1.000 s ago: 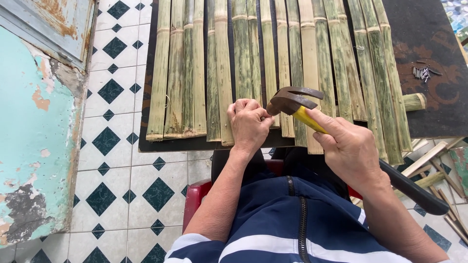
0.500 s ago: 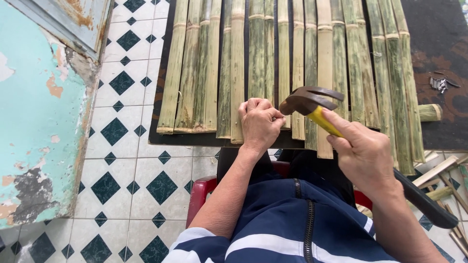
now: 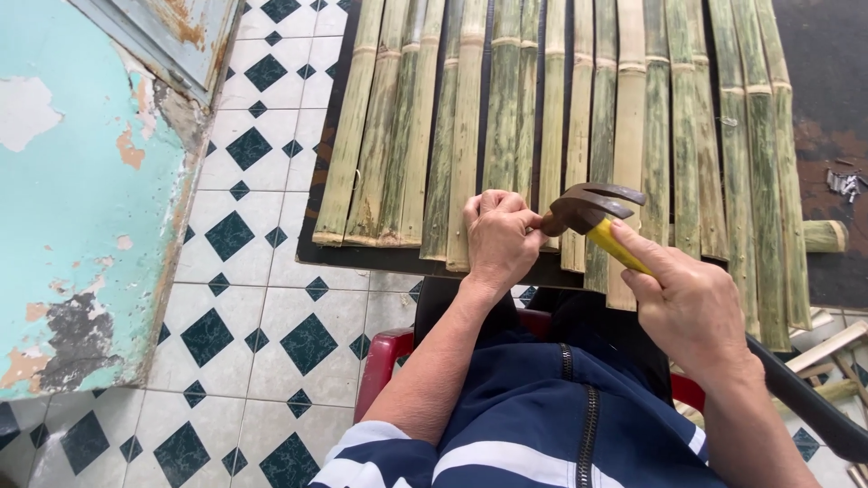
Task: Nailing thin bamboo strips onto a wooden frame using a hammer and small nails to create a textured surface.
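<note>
Several split bamboo slats (image 3: 506, 117) lie side by side on a dark table (image 3: 823, 108), their near ends overhanging its front edge. My left hand (image 3: 499, 237) is closed over the near end of a middle slat, fingers curled; whether it pinches anything small is hidden. My right hand (image 3: 687, 303) grips the yellow handle of a claw hammer (image 3: 588, 210). The rusty hammer head hovers right beside my left fingers, just above the slat ends.
A small heap of nails (image 3: 845, 183) lies on the table at the right. A crosspiece end (image 3: 825, 236) pokes out beneath the slats. Loose bamboo strips (image 3: 836, 348) lie low right. I sit on a red stool (image 3: 384, 357) over a checked tile floor (image 3: 262, 298), with a peeling turquoise wall (image 3: 81, 199) to the left.
The view has shifted slightly. My hands and the hammer keep nearly the same pose over the slat ends; the hammer head stays close to my left fingers.
</note>
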